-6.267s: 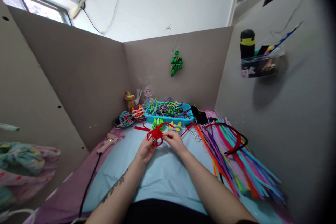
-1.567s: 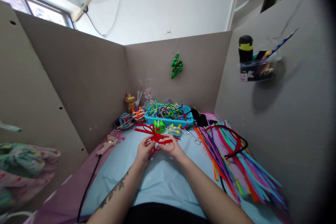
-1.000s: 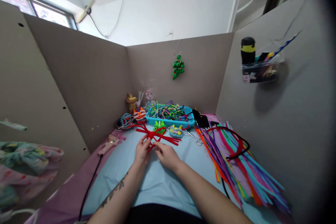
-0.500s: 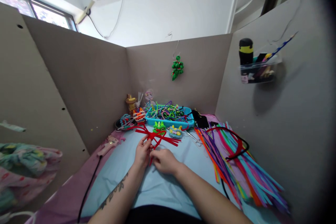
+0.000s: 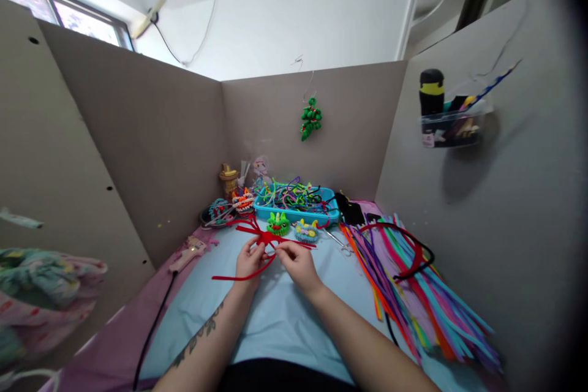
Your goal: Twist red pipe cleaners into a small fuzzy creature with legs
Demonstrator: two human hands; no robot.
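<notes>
Clamps a spidery red pipe-cleaner bundle [image 5: 265,237] in the left hand [image 5: 249,260]; pinches its trailing strand with the right hand [image 5: 299,263]. Holds it above the blue-covered table [image 5: 294,312], before a fuzzy lime-green figure [image 5: 278,224] and rectangular blue plastic tray [image 5: 312,216].

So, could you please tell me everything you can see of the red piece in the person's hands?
The red piece looks like fuzzy pipe cleaners joined at a compact middle, with loose strands fanning out to both sides. One long strand curves down and across the left wrist, its end sticking out beyond. The left hand grips the middle's near side; the right hand appears to pinch a strand beside it. It is held over the light blue cloth; how the middle is joined is too small to tell.
</notes>
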